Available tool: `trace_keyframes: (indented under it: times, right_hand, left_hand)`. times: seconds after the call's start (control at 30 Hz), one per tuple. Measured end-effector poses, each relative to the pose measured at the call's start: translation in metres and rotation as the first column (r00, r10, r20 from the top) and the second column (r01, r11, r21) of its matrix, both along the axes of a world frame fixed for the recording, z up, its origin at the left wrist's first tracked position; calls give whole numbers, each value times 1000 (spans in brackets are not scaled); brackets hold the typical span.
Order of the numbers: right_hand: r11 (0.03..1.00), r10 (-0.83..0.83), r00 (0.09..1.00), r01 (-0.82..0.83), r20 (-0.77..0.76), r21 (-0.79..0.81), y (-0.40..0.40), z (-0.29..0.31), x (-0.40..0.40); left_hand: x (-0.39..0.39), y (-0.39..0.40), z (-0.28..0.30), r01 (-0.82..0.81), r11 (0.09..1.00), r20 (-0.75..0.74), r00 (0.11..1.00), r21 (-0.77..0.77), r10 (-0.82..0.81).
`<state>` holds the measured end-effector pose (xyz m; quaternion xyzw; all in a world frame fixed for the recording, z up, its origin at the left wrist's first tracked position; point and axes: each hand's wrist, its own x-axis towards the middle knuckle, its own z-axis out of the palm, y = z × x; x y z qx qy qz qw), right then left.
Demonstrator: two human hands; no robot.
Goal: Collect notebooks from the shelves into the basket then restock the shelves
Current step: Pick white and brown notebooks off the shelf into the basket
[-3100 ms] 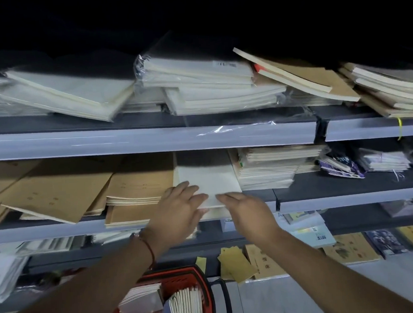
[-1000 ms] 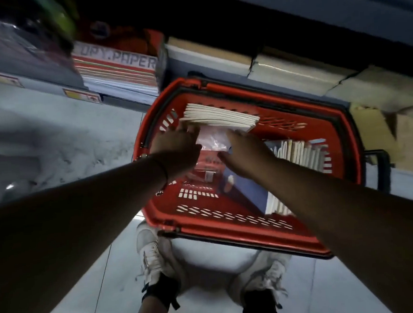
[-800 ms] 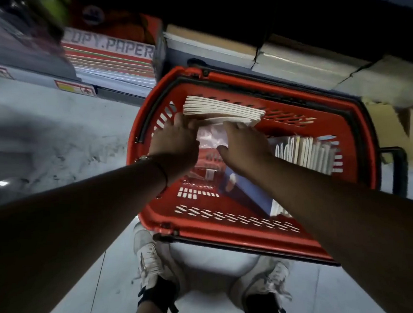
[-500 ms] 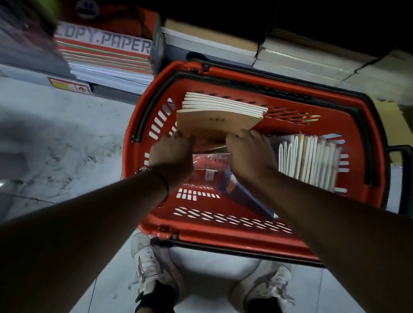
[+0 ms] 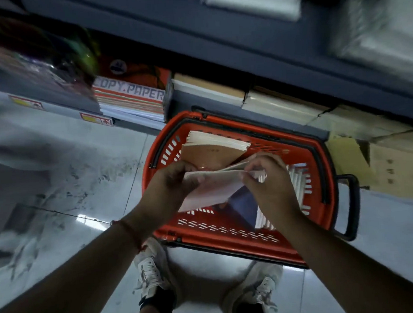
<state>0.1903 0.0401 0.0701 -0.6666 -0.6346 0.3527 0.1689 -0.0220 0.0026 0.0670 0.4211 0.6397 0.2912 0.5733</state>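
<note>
1. Notebooks [image 5: 213,195] with pale covers are held over the red basket [image 5: 230,237], gripped from both ends by the person's two hands.
2. The left hand [image 5: 171,190] has its fingers curled round the left edge of this thin bundle, thumb on top.
3. The right hand [image 5: 268,183] pinches the bundle's right edge, fingers bent over it; a small piece of clear wrapping [image 5: 259,173] shows between its fingertips.
4. Just beyond both hands, a stack of brown-covered notebooks [image 5: 212,151] leans against the basket's far wall, its white page edges uppermost.
5. To the right of the right hand, a row of white notebooks [image 5: 298,186] stands on edge inside the basket, partly hidden by that hand.
6. Below the held bundle, a dark blue item [image 5: 241,207] lies in the basket; what it is cannot be told.
7. A black handle [image 5: 350,207] sticks out from the basket's right end, well to the right of the right hand.
8. A red cord [image 5: 132,232] circles the left wrist.
9. Beneath the forearms, two white sneakers [image 5: 150,270] stand on the glossy grey floor [image 5: 80,189], close to the basket's near rim.
10. Beyond the basket, above the left hand, a packet marked "COPY PAPER" [image 5: 133,98] sits on the lowest shelf [image 5: 241,44], with brown cardboard boxes [image 5: 392,167] far to the right.
</note>
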Motion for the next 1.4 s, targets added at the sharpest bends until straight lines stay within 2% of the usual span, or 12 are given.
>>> trace_keyframes:
  times: [0.13, 0.2, 0.33, 0.43, 0.5, 0.67, 0.8, 1.03, 1.1, 1.17, 1.27, 1.4]
  right_hand:
    - [998, -39, 996, 42, -75, 46, -9, 72, -3]
    - [991, -111, 982, 122, -154, 60, -12, 111, -5]
    - [934, -351, 852, 350, -387, -76, -15, 199, -8]
    - [905, -412, 771, 407, -486, -122, -16, 263, -6]
    - [905, -420, 737, 384, -530, -184, -19, 306, -1]
    - [936, -336, 706, 178, -624, -302, -42, 392, 14]
    - [911, -397, 630, 182, -668, -370, -62, 425, 33]
    - [888, -460, 419, 201, -783, -415, -69, 464, 91]
    - [896, -444, 404, 188, -800, -403, -66, 475, 113]
    - [907, -421, 384, 172, -822, -384, -59, 483, 137]
    - [902, -432, 388, 188, -814, -389, -47, 490, 175]
    - [900, -434, 458, 174, -776, -400, -38, 493, 215]
  left_hand:
    - [-4, 4, 77, -47, 999, 89, 995, 22, 45]
    - [-5, 5, 121, -60, 998, 144, 988, 17, 57]
    - [-6, 9, 219, -104, 994, 243, 966, 34, 93]
    - [-6, 15, 291, -106, 992, 306, 948, 62, 83]
    - [-8, 19, 335, -130, 988, 340, 936, 81, 95]
    - [-6, 28, 427, -133, 984, 477, 877, 115, 63]
    - [12, 30, 485, -139, 980, 527, 849, 145, 43]
    - [70, 26, 535, -102, 971, 432, 902, 215, -1]
    - [90, 20, 535, -35, 976, 408, 911, 217, -58]
    - [115, 9, 525, 5, 990, 433, 899, 141, -66]
    - [158, -18, 503, 15, 998, 542, 841, -53, 17]
    - [208, -30, 492, -88, 991, 540, 832, -104, 130]
